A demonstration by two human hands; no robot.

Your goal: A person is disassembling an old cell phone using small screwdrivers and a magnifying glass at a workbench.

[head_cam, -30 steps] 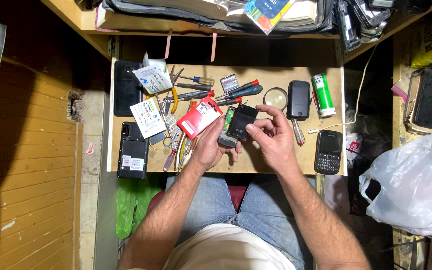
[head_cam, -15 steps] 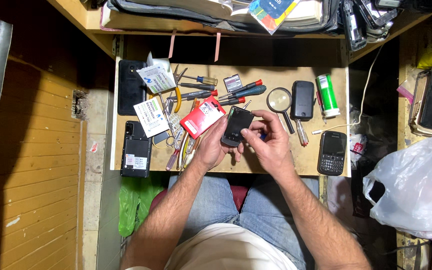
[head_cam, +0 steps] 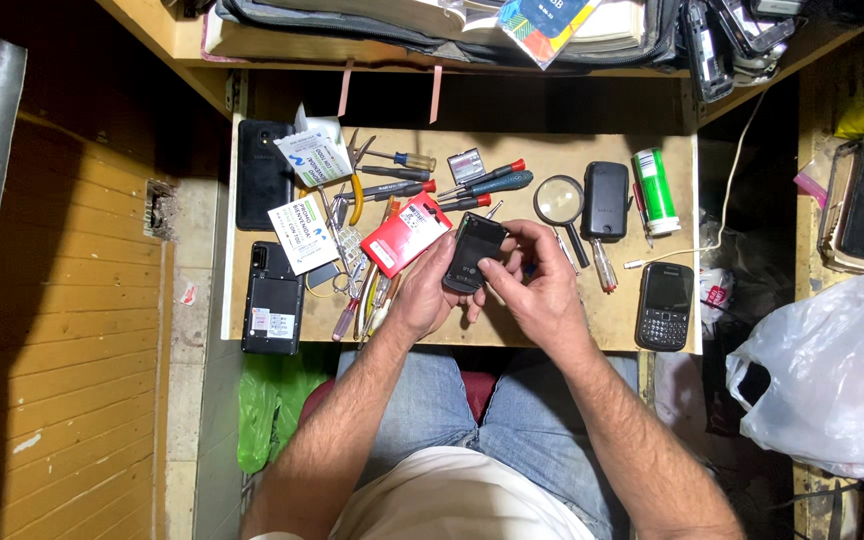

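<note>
Both my hands hold a small black phone (head_cam: 472, 252) over the middle of a small wooden work table (head_cam: 552, 325). My left hand (head_cam: 424, 292) cups it from below and from the left. My right hand (head_cam: 535, 280) grips its right side, with fingertips pressed on its dark back face. Just left of the phone lies a red flat pack (head_cam: 404, 234). Past it, several screwdrivers (head_cam: 482, 185) and pliers (head_cam: 354, 185) lie in a heap.
On the table: a magnifying glass (head_cam: 559, 202), a black phone (head_cam: 606, 199), a green cylinder (head_cam: 656, 190), a keypad phone (head_cam: 665, 305) at right, two black phones (head_cam: 272, 300) and paper cards (head_cam: 302, 232) at left. A white plastic bag (head_cam: 837, 375) sits far right.
The phone has turned in my hands and moved slightly toward me, and my right fingers have shifted onto its back face.
</note>
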